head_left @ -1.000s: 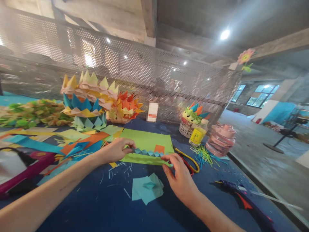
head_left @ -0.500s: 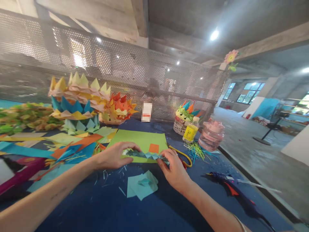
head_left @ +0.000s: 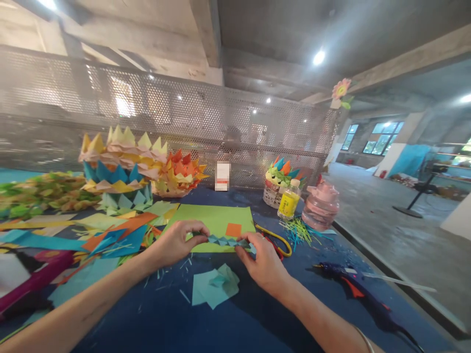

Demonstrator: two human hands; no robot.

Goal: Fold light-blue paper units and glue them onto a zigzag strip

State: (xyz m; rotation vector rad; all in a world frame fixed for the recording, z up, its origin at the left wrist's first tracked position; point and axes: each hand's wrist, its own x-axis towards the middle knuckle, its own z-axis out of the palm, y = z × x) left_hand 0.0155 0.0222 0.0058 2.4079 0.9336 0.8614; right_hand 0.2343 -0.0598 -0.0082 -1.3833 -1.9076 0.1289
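Note:
A strip of folded blue-green paper points [head_left: 222,240] stretches between my hands, above the near part of a green paper sheet [head_left: 209,215]. My left hand [head_left: 184,240] is closed on its left end, thumb and fingers pinching. My right hand [head_left: 261,252] pinches the right end, the fingertips partly covering it. An orange paper square [head_left: 233,230] lies on the green sheet just behind the strip. Nearer to me, several light blue paper squares [head_left: 204,289] lie in a loose pile, with a folded piece on top.
Scissors with yellow handles [head_left: 283,240] lie beside my right hand. A dark glue gun [head_left: 360,289] rests at the right, a magenta one [head_left: 37,279] at the left. Paper strips [head_left: 121,230] and pointed paper bowls [head_left: 114,176] fill the left. A yellow-labelled bottle [head_left: 289,202] and pink jug [head_left: 321,208] stand back right.
My left hand has moved closer to my right, its fingers now closed around the strip's end. The view has shifted slightly; the things on the table lie as before.

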